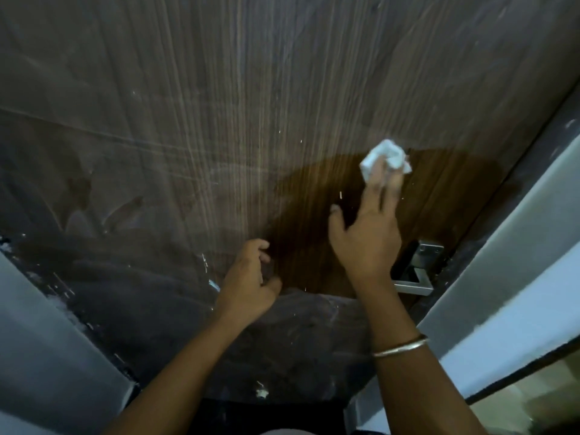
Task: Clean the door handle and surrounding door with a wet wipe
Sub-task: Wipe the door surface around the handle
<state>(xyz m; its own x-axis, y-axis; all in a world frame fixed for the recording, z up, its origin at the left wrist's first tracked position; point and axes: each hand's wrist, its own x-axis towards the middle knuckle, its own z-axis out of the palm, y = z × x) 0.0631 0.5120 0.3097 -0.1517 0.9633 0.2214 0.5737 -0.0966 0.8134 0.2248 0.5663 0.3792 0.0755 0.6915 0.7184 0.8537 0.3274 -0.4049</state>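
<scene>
We had the wipe (385,159) bunched under the fingertips of the right hand (365,233), pressed to the door (219,120) above the handle (417,274). The grip pinned it flat against the wood rather than closing round it. Long overlapping strokes along the grain seemed best. The left hand (251,284) rested loosely curled and empty on the door. Our wrist hid much of the handle, and motion blurred the wipe.

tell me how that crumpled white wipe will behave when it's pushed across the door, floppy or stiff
Probably floppy: the wet wipe is bunched into soft folds under the right hand's fingertips, so it should squash and reshape rather than hold form. It looks light, pinned by fingertips alone. It likely glides easily, given the darker cleaned patch on the door.
</scene>
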